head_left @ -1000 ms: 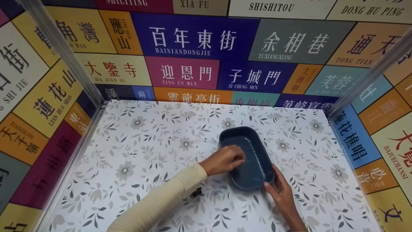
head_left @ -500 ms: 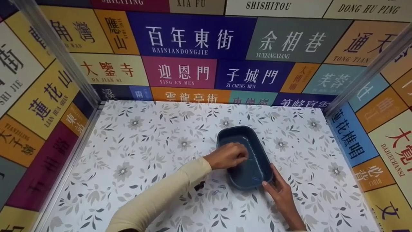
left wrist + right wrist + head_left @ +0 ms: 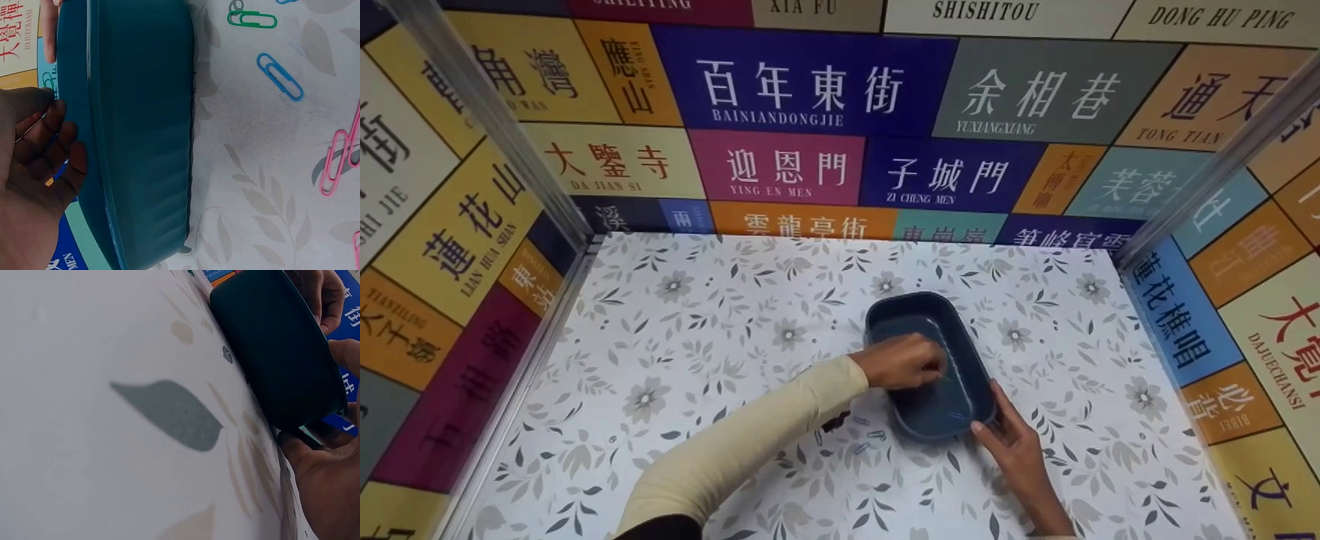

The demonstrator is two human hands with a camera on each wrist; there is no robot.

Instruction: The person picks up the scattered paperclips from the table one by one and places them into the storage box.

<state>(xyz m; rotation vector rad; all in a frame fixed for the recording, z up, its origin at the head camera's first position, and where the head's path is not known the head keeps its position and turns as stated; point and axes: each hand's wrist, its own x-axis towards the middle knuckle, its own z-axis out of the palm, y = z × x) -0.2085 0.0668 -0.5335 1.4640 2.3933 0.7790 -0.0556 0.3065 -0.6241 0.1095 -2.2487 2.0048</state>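
Observation:
A dark blue-green rectangular box (image 3: pixel 928 420) rests on the flowered tabletop. My left hand (image 3: pixel 904 362) is over the box's opening, fingers bent. In the left wrist view its thumb and index finger pinch a green paper clip (image 3: pixel 48 80) beyond the near rim. My right hand (image 3: pixel 1014 442) grips the box at its near right corner, thumb (image 3: pixel 344 354) at the rim and other fingers low against the wall. A blue paper clip (image 3: pixel 956 415) lies inside on the box floor. Part of the interior is hidden behind the left hand.
Beside the box's left wall lie a green paper clip (image 3: pixel 253 19), a blue paper clip (image 3: pixel 279 77) and pink paper clips (image 3: pixel 336 163). A dark object (image 3: pixel 836 421) shows under the left sleeve. Panels with large printed characters (image 3: pixel 802 82) enclose the table at back and sides.
My left hand has moved a little to the right, farther over the box. The right hand keeps its grip and the box stays in place while the head view shifts slightly.

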